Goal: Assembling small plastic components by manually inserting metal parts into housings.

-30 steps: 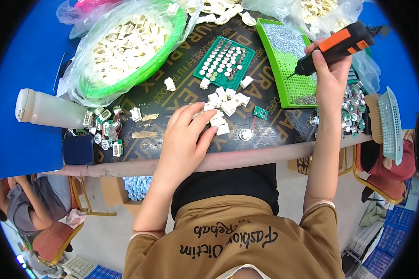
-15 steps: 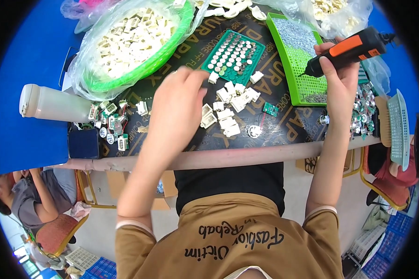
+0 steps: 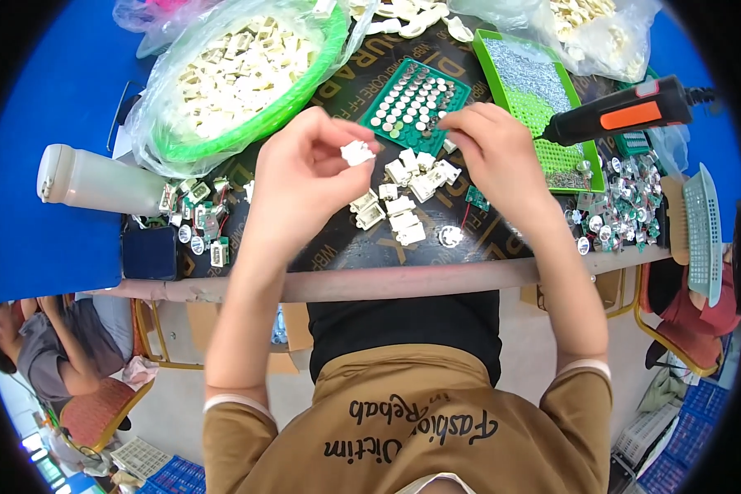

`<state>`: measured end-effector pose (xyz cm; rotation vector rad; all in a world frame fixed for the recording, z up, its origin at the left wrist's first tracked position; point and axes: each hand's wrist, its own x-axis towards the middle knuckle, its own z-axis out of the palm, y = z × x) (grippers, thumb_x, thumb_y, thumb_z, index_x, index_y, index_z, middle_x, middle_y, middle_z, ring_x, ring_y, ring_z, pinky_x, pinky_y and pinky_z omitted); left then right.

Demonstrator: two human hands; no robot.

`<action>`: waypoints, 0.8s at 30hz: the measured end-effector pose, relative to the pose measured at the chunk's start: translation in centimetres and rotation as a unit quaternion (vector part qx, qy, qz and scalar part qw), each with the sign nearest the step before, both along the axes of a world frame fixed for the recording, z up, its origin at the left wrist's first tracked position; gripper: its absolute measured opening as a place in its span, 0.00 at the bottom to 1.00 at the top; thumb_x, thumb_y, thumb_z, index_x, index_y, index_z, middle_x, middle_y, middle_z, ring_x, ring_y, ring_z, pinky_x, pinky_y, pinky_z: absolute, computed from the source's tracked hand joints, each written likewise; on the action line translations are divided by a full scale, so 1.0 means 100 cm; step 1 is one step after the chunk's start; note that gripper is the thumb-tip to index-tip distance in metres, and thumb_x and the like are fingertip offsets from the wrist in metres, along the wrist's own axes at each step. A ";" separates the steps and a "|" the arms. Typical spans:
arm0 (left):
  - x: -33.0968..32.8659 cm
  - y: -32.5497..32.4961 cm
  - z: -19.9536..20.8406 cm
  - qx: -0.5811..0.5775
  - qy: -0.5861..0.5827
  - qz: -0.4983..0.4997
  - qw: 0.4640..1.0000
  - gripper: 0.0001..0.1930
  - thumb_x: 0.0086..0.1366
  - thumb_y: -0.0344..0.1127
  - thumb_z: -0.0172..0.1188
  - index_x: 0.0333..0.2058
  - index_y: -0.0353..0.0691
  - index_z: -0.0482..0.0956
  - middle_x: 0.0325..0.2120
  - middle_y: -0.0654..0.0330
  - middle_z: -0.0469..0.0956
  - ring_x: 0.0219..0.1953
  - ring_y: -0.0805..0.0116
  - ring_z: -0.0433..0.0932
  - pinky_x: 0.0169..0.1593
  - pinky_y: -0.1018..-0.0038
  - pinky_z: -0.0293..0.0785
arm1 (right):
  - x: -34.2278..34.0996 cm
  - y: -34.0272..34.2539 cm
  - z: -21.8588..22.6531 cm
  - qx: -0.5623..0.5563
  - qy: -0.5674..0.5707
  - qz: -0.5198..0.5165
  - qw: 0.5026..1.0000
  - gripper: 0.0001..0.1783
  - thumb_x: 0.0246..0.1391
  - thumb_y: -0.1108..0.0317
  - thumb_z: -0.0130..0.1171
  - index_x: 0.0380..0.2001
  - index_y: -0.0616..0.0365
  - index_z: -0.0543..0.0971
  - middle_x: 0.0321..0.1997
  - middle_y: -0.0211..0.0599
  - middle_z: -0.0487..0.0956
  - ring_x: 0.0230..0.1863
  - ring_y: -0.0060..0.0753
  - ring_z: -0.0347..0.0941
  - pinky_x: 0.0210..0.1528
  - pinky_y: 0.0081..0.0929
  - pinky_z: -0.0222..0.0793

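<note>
My left hand (image 3: 309, 160) is closed round a small white plastic housing (image 3: 357, 153), gripped between thumb and fingers above the table. My right hand (image 3: 498, 148) reaches over the lower right edge of a dark green tray (image 3: 384, 132) with rows of silver button cells (image 3: 405, 103). Its fingers curve down with a gap at the thumb, and nothing shows between them. Several white housings (image 3: 424, 179) lie below the tray. A green circuit board (image 3: 477, 198) with a red wire to a round silver part (image 3: 450, 236) lies near my right wrist. The black and orange electric screwdriver (image 3: 622, 113) rests to the right.
A green basket (image 3: 251, 136) lined with plastic holds white housings at the left. A lime tray (image 3: 502, 95) of small metal pieces stands at the right. Circuit assemblies (image 3: 626, 206) are heaped farther right. A whitish bottle (image 3: 99, 181) lies left. People sit on both sides.
My right hand has let go of the electric screwdriver and moved left to the button-cell tray. The left hand has come back slightly and now shows a white housing in its fingers.
</note>
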<state>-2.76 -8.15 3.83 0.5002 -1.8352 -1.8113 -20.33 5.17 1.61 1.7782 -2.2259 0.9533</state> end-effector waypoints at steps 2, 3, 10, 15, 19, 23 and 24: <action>0.010 0.013 -0.002 0.096 0.067 0.020 0.993 0.07 0.52 0.18 0.58 0.27 0.32 0.68 0.35 0.51 0.76 0.34 0.70 0.78 0.39 0.77 0.77 | -0.005 -0.011 -0.005 0.027 -0.012 0.009 1.000 0.04 0.46 0.74 0.55 0.27 0.60 0.78 0.29 0.40 0.76 0.37 0.43 0.72 0.40 0.35 0.68; 0.015 0.020 -0.006 0.110 0.077 0.029 0.991 0.07 0.53 0.19 0.58 0.31 0.30 0.70 0.33 0.51 0.77 0.32 0.71 0.78 0.38 0.78 0.77 | -0.005 -0.015 -0.007 0.049 0.004 0.005 0.999 0.04 0.45 0.73 0.56 0.27 0.60 0.79 0.28 0.40 0.76 0.37 0.42 0.72 0.40 0.36 0.68; 0.014 0.043 -0.030 0.148 0.071 -0.017 0.986 0.15 0.57 0.23 0.59 0.44 0.33 0.76 0.28 0.62 0.76 0.26 0.79 0.73 0.30 0.84 0.72 | 0.000 -0.024 -0.018 0.065 0.076 -0.024 0.995 0.04 0.43 0.69 0.59 0.23 0.58 0.79 0.24 0.37 0.76 0.35 0.40 0.72 0.38 0.35 0.68; 0.013 0.046 -0.035 0.238 0.112 -0.065 0.963 0.13 0.60 0.28 0.57 0.44 0.33 0.76 0.27 0.64 0.75 0.26 0.80 0.71 0.29 0.84 0.69 | -0.001 -0.022 -0.018 0.021 0.065 -0.031 0.997 0.03 0.45 0.72 0.59 0.26 0.59 0.78 0.23 0.36 0.76 0.30 0.34 0.73 0.34 0.28 0.68; 0.017 0.046 -0.031 0.275 0.082 -0.071 0.955 0.13 0.60 0.27 0.57 0.45 0.34 0.74 0.31 0.62 0.76 0.29 0.80 0.72 0.32 0.83 0.69 | 0.008 -0.007 0.004 -0.047 -0.295 -0.016 0.954 0.05 0.48 0.76 0.57 0.30 0.58 0.78 0.24 0.31 0.76 0.30 0.19 0.72 0.34 0.15 0.66; 0.018 0.055 -0.032 0.206 0.077 -0.010 0.975 0.20 0.58 0.26 0.58 0.49 0.34 0.66 0.31 0.59 0.77 0.31 0.78 0.73 0.30 0.84 0.65 | 0.025 0.020 0.009 -0.123 -0.481 0.071 0.865 0.05 0.47 0.80 0.58 0.30 0.63 0.75 0.31 0.27 0.74 0.34 0.17 0.69 0.38 0.14 0.65; 0.018 0.056 -0.032 0.207 0.075 -0.012 0.975 0.20 0.58 0.26 0.58 0.49 0.34 0.66 0.31 0.59 0.77 0.31 0.78 0.73 0.30 0.84 0.65 | 0.033 0.028 0.008 -0.138 -0.507 0.078 0.847 0.06 0.47 0.81 0.57 0.31 0.63 0.74 0.32 0.28 0.73 0.35 0.17 0.68 0.40 0.15 0.65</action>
